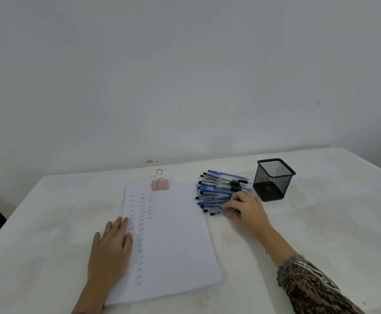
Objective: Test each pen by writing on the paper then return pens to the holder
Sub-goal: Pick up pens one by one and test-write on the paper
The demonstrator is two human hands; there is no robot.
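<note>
Beside the holder (272, 185), the right hand (245, 208) rests on the pens (219, 189).

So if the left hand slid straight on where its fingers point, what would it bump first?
Probably nothing solid: the left hand would cross the white sheet of paper and its written rows, likely passing left of the pink binder clip.

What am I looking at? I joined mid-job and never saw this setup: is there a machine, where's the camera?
No machine: a person works bare-handed, filmed by one camera on their head, looking down. On the white table lies paper with columns of test scribbles. The left hand rests flat on its left edge. The right hand curls its fingers on a pen at the near edge of a pile of pens. A black mesh holder stands right of the pile, no pens sticking out.
</note>
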